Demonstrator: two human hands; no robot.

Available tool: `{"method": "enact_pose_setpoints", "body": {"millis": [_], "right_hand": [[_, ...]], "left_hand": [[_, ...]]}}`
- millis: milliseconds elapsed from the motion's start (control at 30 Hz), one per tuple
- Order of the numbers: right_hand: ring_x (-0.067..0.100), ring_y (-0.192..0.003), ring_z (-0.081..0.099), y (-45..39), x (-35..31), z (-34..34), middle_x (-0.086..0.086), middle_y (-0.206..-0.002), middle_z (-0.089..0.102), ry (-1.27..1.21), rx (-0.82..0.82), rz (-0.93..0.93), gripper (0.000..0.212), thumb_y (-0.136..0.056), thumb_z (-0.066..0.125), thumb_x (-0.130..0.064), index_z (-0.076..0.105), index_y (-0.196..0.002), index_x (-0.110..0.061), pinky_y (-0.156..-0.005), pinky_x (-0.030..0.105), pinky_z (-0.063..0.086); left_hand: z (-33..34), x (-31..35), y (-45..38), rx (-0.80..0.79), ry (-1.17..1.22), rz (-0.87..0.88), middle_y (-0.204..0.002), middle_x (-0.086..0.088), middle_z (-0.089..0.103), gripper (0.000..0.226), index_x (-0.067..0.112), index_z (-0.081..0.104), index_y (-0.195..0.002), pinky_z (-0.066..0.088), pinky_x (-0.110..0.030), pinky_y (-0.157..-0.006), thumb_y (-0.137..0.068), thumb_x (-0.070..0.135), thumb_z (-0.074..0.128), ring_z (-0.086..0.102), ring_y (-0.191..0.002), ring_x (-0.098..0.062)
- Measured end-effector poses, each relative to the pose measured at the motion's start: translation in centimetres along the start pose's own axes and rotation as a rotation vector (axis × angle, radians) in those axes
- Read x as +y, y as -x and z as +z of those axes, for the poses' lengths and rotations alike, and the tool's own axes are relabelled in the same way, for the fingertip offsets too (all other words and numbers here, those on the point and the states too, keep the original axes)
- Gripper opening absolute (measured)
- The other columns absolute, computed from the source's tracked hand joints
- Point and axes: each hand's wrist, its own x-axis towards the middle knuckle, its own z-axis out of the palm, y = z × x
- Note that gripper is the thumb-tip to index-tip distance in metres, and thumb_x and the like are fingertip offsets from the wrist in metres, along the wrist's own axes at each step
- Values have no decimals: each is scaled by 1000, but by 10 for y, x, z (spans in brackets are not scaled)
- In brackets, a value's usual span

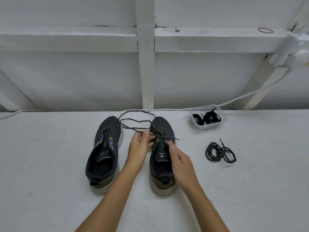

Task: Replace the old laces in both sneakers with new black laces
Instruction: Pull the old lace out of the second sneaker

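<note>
Two dark sneakers stand side by side on the white surface, toes pointing away. The left sneaker (pixel 103 153) has no lace in its eyelets. The right sneaker (pixel 161 154) still carries a thin dark lace (pixel 133 122) whose long ends loop across the surface beyond the toes. My left hand (pixel 139 148) pinches that lace at the sneaker's left eyelets. My right hand (pixel 179 160) rests on the sneaker's right side, fingertips at the eyelets. A coiled dark lace (pixel 219 152) lies loose to the right.
A clear plastic tub (pixel 207 117) holding black flat laces stands at the back right. A white cable (pixel 242 97) runs along the wall's foot. The white wall with beams rises right behind the sneakers. A rubber band (pixel 265 30) lies on a ledge.
</note>
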Motion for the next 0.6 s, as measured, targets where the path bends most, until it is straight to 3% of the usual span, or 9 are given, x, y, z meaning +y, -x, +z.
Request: {"method": "enact_pose_setpoints", "body": {"millis": [100, 200, 267, 367, 433, 533, 600], "right_hand": [[3, -131, 54, -1, 3, 1, -12, -140, 62, -3, -6, 1, 56, -97, 39, -69, 60, -139, -38, -114, 38, 44], [4, -132, 53, -1, 3, 1, -12, -141, 61, -2, -6, 9, 57, -96, 39, -70, 61, -138, -38, -114, 38, 44], [1, -134, 50, 0, 0, 0, -14, -144, 58, -5, -9, 10, 51, -100, 39, -63, 59, -140, -38, -115, 36, 42], [0, -134, 49, 1, -1, -1, -16, -146, 56, -8, -14, 11, 50, -103, 39, -59, 57, -143, -36, -114, 30, 43], [3, -133, 52, 0, 1, -1, -12, -143, 59, -6, -17, 17, 53, -101, 39, -63, 58, -142, -36, -112, 32, 45], [5, -131, 54, -2, 4, 0, -11, -140, 62, 17, -14, 17, 54, -97, 39, -69, 60, -137, -40, -113, 37, 45], [2, -132, 53, -1, 3, 1, -14, -141, 61, -2, -12, 22, 53, -97, 40, -69, 61, -137, -41, -113, 33, 44]], "left_hand": [[-5, -1, -3, -105, -147, 74, -102, -1, 75, 9, 13, 71, -101, 57, -26, -86, -95, 17, 66, 70, -100, -16], [1, 5, -7, 73, 30, 22, -100, -13, 72, 15, 4, 56, -104, 58, -22, -72, -104, 17, 48, 74, -91, -23], [2, 4, -7, 93, 91, -7, -100, -15, 71, 21, 2, 50, -110, 58, -22, -72, -107, 20, 42, 74, -91, -21], [-3, -1, -4, -47, -89, 48, -102, -5, 74, 18, 7, 64, -108, 57, -25, -83, -99, 23, 60, 71, -99, -16], [-6, 0, -6, -107, -208, 86, -98, -1, 75, 9, 15, 71, -98, 57, -29, -87, -95, 22, 67, 71, -95, -16], [-1, 5, -8, 37, -74, 60, -99, -11, 72, 18, 6, 57, -103, 58, -23, -76, -105, 22, 49, 74, -91, -19], [0, 7, -7, 80, 49, 2, -104, -15, 71, 25, 2, 48, -110, 58, -23, -75, -109, 25, 37, 75, -91, -19]]}}
